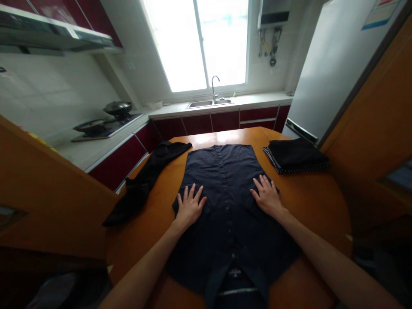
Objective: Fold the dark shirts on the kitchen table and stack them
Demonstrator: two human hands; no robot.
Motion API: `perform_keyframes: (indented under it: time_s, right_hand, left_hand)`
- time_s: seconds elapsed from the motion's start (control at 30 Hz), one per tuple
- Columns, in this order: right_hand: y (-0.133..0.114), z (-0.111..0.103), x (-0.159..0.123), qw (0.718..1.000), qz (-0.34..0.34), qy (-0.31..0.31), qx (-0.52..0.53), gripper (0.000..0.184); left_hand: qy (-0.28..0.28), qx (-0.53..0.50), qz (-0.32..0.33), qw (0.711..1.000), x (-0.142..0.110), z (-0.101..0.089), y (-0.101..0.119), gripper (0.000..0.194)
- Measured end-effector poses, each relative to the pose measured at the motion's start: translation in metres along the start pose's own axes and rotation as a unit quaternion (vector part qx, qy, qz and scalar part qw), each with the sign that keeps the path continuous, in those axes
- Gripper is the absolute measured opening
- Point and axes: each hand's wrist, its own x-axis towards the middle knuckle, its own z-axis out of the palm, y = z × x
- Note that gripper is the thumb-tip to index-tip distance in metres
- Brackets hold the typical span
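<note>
A dark navy button-up shirt (pixel 225 184) lies spread on the wooden table, front side up, its collar toward me and its hem at the far end. My left hand (pixel 189 204) rests flat on the shirt's left side, fingers apart. On the right side, my right hand (pixel 266 195) also lies flat with spread fingers, near the shirt's edge. Both sleeves seem tucked inward by the hands, but dark cloth makes this hard to make out. Neither hand grips anything.
On the round table (pixel 315 206), a crumpled black garment (pixel 144 180) lies at the left and a folded stack of dark clothes (pixel 294 155) at the right. Beyond are a counter with a sink (pixel 201 104), a stove with pans (pixel 119 107) and a fridge (pixel 334 56).
</note>
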Motion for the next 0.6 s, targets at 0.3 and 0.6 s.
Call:
perform_keyframes:
  time_s: [0.3,0.6]
  right_hand:
    - [-0.003,-0.001,-0.003,1.000,-0.019,-0.015,0.001,0.064]
    - [-0.020,-0.049,-0.084,0.957,-0.255,-0.027,0.136,0.058]
  left_hand:
    - [-0.002,-0.036,0.000,0.999,-0.002,-0.006,0.007,0.061]
    - [-0.069,-0.198,0.284,0.936,-0.090,-0.062,0.019,0.059]
